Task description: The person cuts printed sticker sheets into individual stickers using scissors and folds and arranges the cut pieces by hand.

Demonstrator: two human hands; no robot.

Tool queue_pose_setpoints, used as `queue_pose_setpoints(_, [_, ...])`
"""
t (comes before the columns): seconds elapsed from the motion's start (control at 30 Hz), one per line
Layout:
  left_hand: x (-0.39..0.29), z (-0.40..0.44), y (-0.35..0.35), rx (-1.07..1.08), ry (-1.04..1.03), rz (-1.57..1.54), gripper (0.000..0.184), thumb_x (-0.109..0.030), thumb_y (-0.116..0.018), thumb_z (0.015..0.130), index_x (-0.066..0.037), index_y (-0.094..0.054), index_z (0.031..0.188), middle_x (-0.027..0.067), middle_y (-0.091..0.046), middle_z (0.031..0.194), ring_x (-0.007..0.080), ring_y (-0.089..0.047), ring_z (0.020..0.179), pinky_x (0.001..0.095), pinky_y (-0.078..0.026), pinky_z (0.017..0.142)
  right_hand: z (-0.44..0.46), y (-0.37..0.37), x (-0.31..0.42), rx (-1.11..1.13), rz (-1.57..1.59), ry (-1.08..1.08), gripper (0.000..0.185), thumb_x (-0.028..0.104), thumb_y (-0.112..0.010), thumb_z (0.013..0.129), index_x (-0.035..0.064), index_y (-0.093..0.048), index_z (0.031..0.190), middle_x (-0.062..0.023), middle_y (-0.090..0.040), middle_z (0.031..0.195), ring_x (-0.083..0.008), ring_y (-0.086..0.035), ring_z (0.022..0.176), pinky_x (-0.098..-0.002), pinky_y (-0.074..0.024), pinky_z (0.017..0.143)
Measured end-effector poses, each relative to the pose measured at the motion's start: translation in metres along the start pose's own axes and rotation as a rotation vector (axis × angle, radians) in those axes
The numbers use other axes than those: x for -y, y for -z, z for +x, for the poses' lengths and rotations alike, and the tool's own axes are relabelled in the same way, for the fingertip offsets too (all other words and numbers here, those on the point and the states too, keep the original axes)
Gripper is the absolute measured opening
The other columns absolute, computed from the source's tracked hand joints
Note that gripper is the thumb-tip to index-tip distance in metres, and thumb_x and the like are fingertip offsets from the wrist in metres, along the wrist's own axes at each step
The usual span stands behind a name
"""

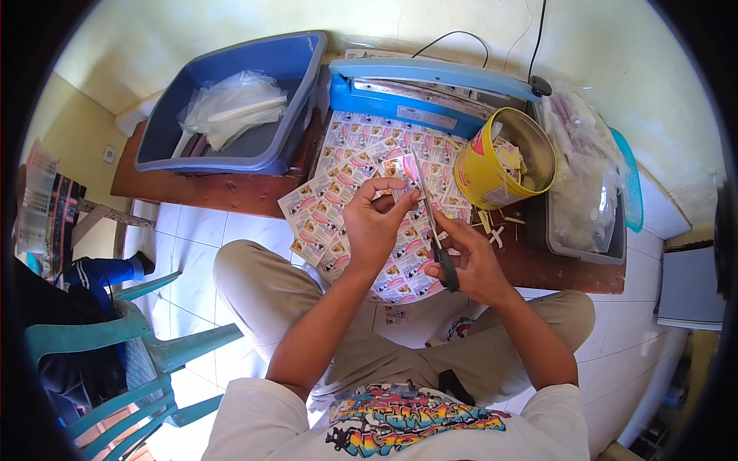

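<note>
My left hand [373, 227] is closed in a pinch at the lower edge of a small printed label [400, 168]. My right hand [474, 265] grips black-handled scissors [440, 253], its fingers around the handles. The blades point up and away from me, along the right side of the label, close to my left fingertips. I cannot tell whether the blades touch the paper. Beneath both hands lie overlapping sheets of printed labels [327, 223], spread over the bench and hanging past its front edge.
Behind the sheets stands a blue impulse sealer [400, 96]. A yellow tub [473, 165] with paper scraps is at right, trimmings beside it. Further right, a grey bin [588, 250] holds plastic bags. At left, a blue-grey tub [304, 115] contains clear bags. A green chair [177, 353] stands left.
</note>
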State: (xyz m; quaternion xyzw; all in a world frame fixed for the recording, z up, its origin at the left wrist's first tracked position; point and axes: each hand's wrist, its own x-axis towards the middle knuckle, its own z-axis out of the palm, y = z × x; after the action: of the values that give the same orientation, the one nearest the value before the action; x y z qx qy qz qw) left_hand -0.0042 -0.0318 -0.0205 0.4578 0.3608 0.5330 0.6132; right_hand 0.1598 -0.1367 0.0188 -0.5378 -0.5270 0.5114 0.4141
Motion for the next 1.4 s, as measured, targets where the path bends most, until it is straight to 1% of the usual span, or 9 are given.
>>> queue_pose_setpoints(0.37, [0.003,-0.001,0.0,0.001,0.008,0.064,0.021,-0.001,-0.079,0.091,0.0,-0.067,0.109,0.0109,-0.077,0.086,0.0113,-0.074,0.082,0.0205,-0.053,0.061,-0.001,0.0,-0.002,-0.007,-0.005,-0.025,0.093,0.008,-0.089,0.08,0.0099,-0.041,0.16,-0.012,-0.056,0.132,-0.0163,-0.067,0.103,-0.0306,-0.0625,0.086])
queue_pose_setpoints(0.67, [0.001,-0.002,-0.001,0.008,0.032,0.039,0.02,-0.001,-0.077,0.093,0.001,-0.066,0.11,0.0125,-0.077,0.089,0.015,-0.076,0.087,0.0208,-0.055,0.065,-0.003,-0.001,-0.001,-0.012,0.022,-0.025,0.091,0.008,-0.087,0.082,0.0105,-0.04,0.16,-0.0117,-0.055,0.132,-0.0162,-0.067,0.103,-0.0314,-0.063,0.089])
queue_pose_setpoints(0.73, [0.002,-0.002,-0.001,0.016,0.024,-0.005,0.02,0.001,-0.076,0.094,0.002,-0.066,0.11,0.0131,-0.077,0.09,0.0162,-0.077,0.087,0.0218,-0.057,0.066,-0.003,-0.001,0.003,0.012,0.08,-0.059,0.093,0.017,-0.088,0.084,0.0015,-0.037,0.16,-0.007,-0.049,0.13,-0.0149,-0.056,0.105,-0.0293,-0.0558,0.093])
queue_pose_setpoints(0.97, [0.002,-0.003,-0.001,0.016,0.0,-0.009,0.02,0.002,-0.075,0.093,0.003,-0.065,0.11,0.014,-0.077,0.093,0.0175,-0.077,0.088,0.0219,-0.058,0.067,-0.004,0.0,0.004,0.015,0.096,-0.077,0.093,0.016,-0.088,0.085,0.0012,-0.036,0.16,-0.0078,-0.049,0.131,-0.0158,-0.057,0.105,-0.0299,-0.0559,0.094])
queue_pose_setpoints(1.07, [0.003,-0.002,-0.001,0.012,0.02,0.017,0.02,0.002,-0.076,0.093,0.003,-0.066,0.109,0.0141,-0.077,0.093,0.0173,-0.077,0.088,0.0221,-0.058,0.067,-0.003,-0.001,0.001,0.011,0.078,-0.06,0.093,0.015,-0.088,0.085,0.0014,-0.036,0.161,-0.008,-0.049,0.13,-0.0159,-0.058,0.104,-0.0301,-0.056,0.094])
queue_pose_setpoints(1.13, [0.004,-0.002,-0.001,0.012,0.012,0.026,0.019,0.002,-0.077,0.092,0.003,-0.066,0.109,0.0133,-0.077,0.092,0.0171,-0.077,0.087,0.0222,-0.058,0.067,-0.004,-0.001,-0.004,-0.015,0.011,-0.02,0.092,0.012,-0.088,0.082,0.0112,-0.039,0.161,-0.0116,-0.055,0.132,-0.0159,-0.067,0.104,-0.0318,-0.0624,0.087])
queue_pose_setpoints(1.27, [0.001,-0.004,-0.002,0.005,0.004,0.033,0.019,0.002,-0.077,0.092,0.003,-0.066,0.108,0.0124,-0.076,0.091,0.0169,-0.077,0.087,0.0223,-0.058,0.066,-0.003,0.0,-0.006,-0.015,0.012,-0.013,0.093,0.014,-0.089,0.082,0.0115,-0.04,0.161,-0.0118,-0.056,0.131,-0.0163,-0.067,0.103,-0.0319,-0.0626,0.087])
queue_pose_setpoints(1.33, [0.0,-0.004,-0.001,0.034,0.006,0.094,0.021,0.005,-0.073,0.094,0.007,-0.063,0.112,0.0184,-0.076,0.096,0.0227,-0.077,0.093,0.0281,-0.063,0.08,-0.003,0.0,-0.007,-0.018,-0.022,-0.002,0.093,0.015,-0.089,0.081,0.0117,-0.04,0.161,-0.0116,-0.057,0.131,-0.0164,-0.067,0.102,-0.0317,-0.0628,0.085])
queue_pose_setpoints(1.4, [0.001,-0.004,-0.002,0.03,0.006,0.095,0.021,0.005,-0.073,0.094,0.007,-0.063,0.112,0.0182,-0.076,0.095,0.0226,-0.077,0.092,0.0276,-0.063,0.079,-0.004,0.0,-0.005,-0.019,-0.031,-0.01,0.094,0.015,-0.089,0.081,0.0117,-0.04,0.161,-0.0116,-0.057,0.131,-0.0162,-0.067,0.102,-0.0316,-0.063,0.084])
